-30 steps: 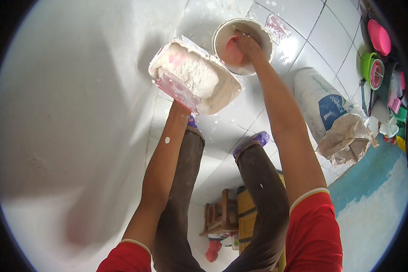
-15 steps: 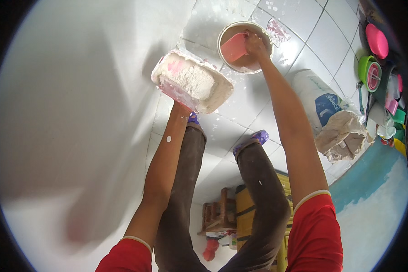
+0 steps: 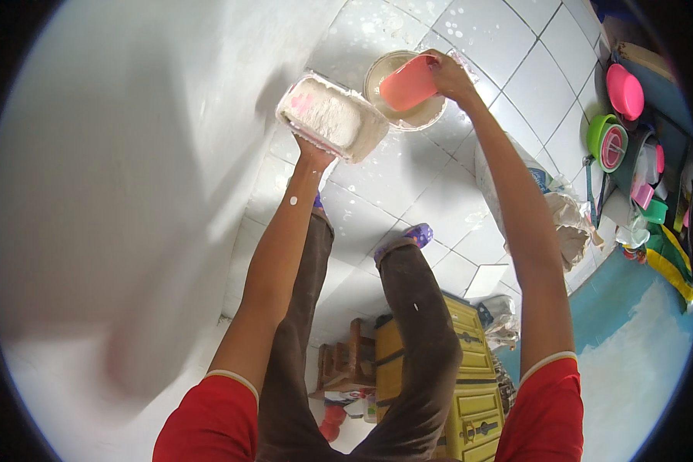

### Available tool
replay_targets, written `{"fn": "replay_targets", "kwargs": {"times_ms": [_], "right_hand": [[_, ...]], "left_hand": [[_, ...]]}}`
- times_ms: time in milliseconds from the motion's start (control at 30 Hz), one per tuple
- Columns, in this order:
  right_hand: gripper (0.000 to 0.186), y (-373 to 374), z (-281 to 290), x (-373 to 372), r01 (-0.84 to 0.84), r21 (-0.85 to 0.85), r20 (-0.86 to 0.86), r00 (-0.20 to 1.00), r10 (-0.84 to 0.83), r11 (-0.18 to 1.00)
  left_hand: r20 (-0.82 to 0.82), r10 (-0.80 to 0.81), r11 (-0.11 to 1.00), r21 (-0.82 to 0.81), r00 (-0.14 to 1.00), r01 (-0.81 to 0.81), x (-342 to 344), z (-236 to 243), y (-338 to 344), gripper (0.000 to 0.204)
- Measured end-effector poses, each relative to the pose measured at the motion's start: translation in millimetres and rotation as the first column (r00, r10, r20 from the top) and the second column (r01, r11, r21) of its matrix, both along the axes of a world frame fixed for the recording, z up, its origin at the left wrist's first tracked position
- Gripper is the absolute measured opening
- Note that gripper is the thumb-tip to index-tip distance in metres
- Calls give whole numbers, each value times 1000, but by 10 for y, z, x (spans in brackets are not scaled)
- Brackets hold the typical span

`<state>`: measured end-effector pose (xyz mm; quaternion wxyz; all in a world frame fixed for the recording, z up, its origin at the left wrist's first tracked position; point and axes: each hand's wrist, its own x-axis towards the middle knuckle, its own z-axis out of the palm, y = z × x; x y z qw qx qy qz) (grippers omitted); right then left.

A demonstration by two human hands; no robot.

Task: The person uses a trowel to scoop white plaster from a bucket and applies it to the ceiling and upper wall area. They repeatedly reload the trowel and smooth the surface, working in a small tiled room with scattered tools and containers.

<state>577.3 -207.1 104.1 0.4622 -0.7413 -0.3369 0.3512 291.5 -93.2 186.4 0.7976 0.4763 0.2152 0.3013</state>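
My left hand [image 3: 313,152] grips a rectangular plastic tub [image 3: 373,131] from below, its fingers mostly hidden under it. White powder [image 3: 331,117] fills much of the tub, with a pink patch of bare plastic at its left end. In my right hand [image 3: 448,75] is a pink plastic dipper [image 3: 410,83], held by its handle and tilted over a round bucket [image 3: 426,121]. The bucket stands on the tiled floor just right of the tub, with murky liquid showing inside. What the dipper contains is hidden.
A white sack [image 3: 574,231] with a crumpled open mouth lies on the floor beside my right forearm. Pink and green basins [image 3: 607,142] stand at the far right. A white wall [image 3: 131,192] rises on the left; a yellow cabinet [image 3: 470,377] and a wooden stool [image 3: 346,362] are below.
My right hand has lifted the dipper out of the bucket's liquid and holds it above the rim. The tub in my left hand has tipped more level and come closer to the bucket.
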Motion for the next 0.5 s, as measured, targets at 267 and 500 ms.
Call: {"fn": "replay_targets", "kwargs": {"times_ms": [267,500], "right_hand": [[24,182,852,-370,-30,121,89,996,20,992],[28,463,791,-677,35,-16,275,961,-30,999]], "left_hand": [[266,-64,929,-337,962,155,-115,-624,544,65],[122,-96,995,27,988,93,120,-474,512,100]]}}
